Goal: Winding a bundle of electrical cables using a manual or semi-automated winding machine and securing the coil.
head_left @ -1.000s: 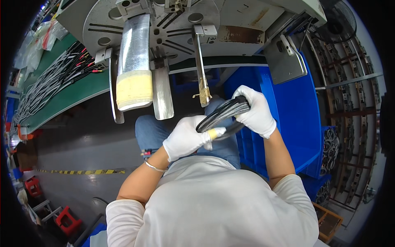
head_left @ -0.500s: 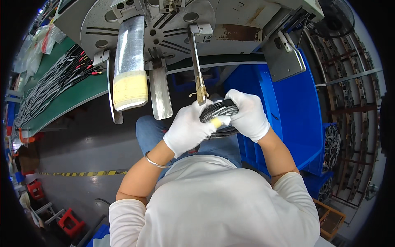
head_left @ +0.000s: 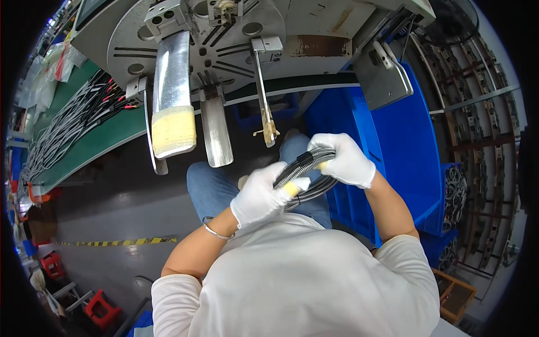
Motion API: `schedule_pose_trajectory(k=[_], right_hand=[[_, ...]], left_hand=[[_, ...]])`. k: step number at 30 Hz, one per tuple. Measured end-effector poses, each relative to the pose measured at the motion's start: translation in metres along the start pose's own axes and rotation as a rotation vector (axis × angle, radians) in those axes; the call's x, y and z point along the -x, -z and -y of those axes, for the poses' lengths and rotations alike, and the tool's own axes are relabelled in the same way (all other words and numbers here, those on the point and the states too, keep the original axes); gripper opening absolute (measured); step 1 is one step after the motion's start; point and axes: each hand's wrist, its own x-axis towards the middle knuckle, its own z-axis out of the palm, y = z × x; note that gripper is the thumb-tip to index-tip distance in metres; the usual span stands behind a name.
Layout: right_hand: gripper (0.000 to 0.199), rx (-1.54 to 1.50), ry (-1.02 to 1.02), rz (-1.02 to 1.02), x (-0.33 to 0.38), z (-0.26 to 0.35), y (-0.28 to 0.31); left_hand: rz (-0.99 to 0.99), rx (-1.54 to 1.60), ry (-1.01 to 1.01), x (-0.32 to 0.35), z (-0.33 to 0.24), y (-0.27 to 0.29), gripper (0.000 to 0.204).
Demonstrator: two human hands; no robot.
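A coil of grey braided cable (head_left: 312, 159) with a black band round its upper side is held in front of my body, over my lap. My left hand (head_left: 263, 194), in a white glove with yellow tape on the thumb, grips the coil's left side. On the opposite side my right hand (head_left: 343, 160), gloved too, closes round the upper right part, and a bit of yellow shows at its fingertips. Above the hands stands a round slotted metal disc (head_left: 185, 62) carrying several flat metal arms. One arm (head_left: 175, 73) has a wide yellow tape wrap; a thinner arm (head_left: 261, 90) ends nearest the coil.
Many grey cables (head_left: 62, 135) with red and black ends lie on the green bench (head_left: 109, 149) at left. To the right stands a large blue bin (head_left: 412, 168), with a metal plate (head_left: 382, 84) above it. Red stools (head_left: 102, 309) are at lower left.
The coil has moved away from the thin metal arm, toward my body and slightly right. My hands are farther apart on it, and the black band now shows.
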Motion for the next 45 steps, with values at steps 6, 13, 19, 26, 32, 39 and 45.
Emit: schedule_pose_trajectory(k=[6,13,19,26,32,39,45], right_hand=[[0.014,0.175,0.063,-0.243,-0.005,0.012,-0.021],[0.014,-0.093,-0.175,0.223,-0.018,0.012,0.009],[0.026,-1.049,-0.159,0.654,0.006,-0.036,0.009],[0.034,-0.243,-0.150,-0.173,-0.015,-0.027,-0.030],[0.040,0.022,0.019,-0.502,-0.025,-0.040,-0.047],[0.037,0.249,0.102,-0.420,-0.016,-0.008,-0.027],[0.025,0.626,0.476,-0.200,-0.019,0.024,-0.022]], left_hand=[[0.164,0.017,-0.012,-0.001,-0.006,0.003,0.029],[-0.272,-0.493,-0.213,-0.011,0.005,0.009,0.037],[-0.096,0.239,-0.059,0.001,0.008,0.017,0.040],[0.100,-0.182,-0.051,0.015,0.026,0.004,0.024],[-0.049,-0.051,-0.044,0.009,0.028,0.003,0.033],[-0.411,-0.238,-0.268,0.006,0.013,0.016,0.026],[-0.305,-0.547,-0.287,-0.003,0.003,0.008,0.021]])
